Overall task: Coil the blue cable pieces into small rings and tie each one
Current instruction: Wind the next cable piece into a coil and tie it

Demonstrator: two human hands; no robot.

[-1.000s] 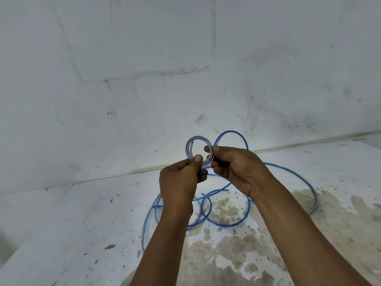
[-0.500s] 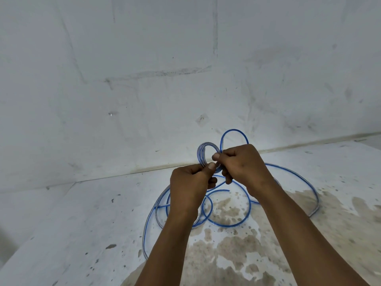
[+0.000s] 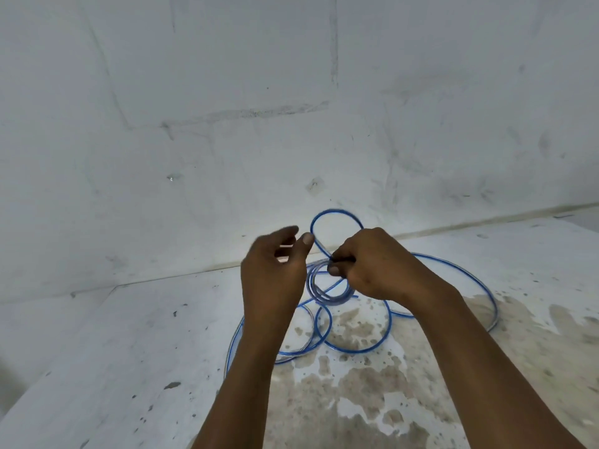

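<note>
Head view, read from left to right. A pale plastered wall [image 3: 194,108] with faint block joints and scuffs fills the upper half and meets the floor [image 3: 113,367] along a dark seam; the floor is whitish and speckled on the left, and patched with brown stains [image 3: 356,393] towards the centre and right.

Left hand [image 3: 275,273]: raised, back towards the camera, its grip slack, fingers loosely bent and apart, thumb tip up; it holds nothing and stands just beside the coil without touching it (its outline is blurred).

Centre: a small coil [image 3: 324,293] of blue cable, several turns lying together, hangs below the right hand.

Right hand [image 3: 372,267]: its grip is closed on the top of the coil, thumb and curled fingers pinching the turns. One strand rises from this pinch as an open loop [image 3: 334,215] against the wall.

Beneath and to the right, the remaining blue cable [image 3: 470,280] lies in wide loose loops on the floor, crossing the stained area.
</note>
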